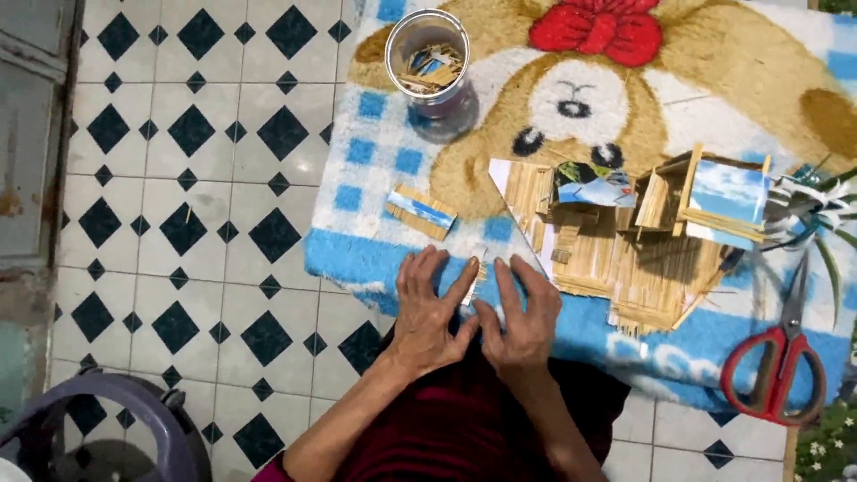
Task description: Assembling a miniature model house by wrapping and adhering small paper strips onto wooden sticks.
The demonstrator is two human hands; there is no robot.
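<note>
Both hands, left hand (427, 308) and right hand (525, 314), press fingertips onto a small stick strip (475, 278) on the blanket (375, 161), its long axis running away from the person. Just right lies the stick house (625, 241); open blanket lies left, scissors (778, 357) well right.

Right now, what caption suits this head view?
Both hands press a small stick piece on a blue towel beside a stick model house.

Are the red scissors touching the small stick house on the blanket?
Apart. The head view shows the red scissors lying to the right of the stick house, with a strip of blue blanket visible between them.
</note>
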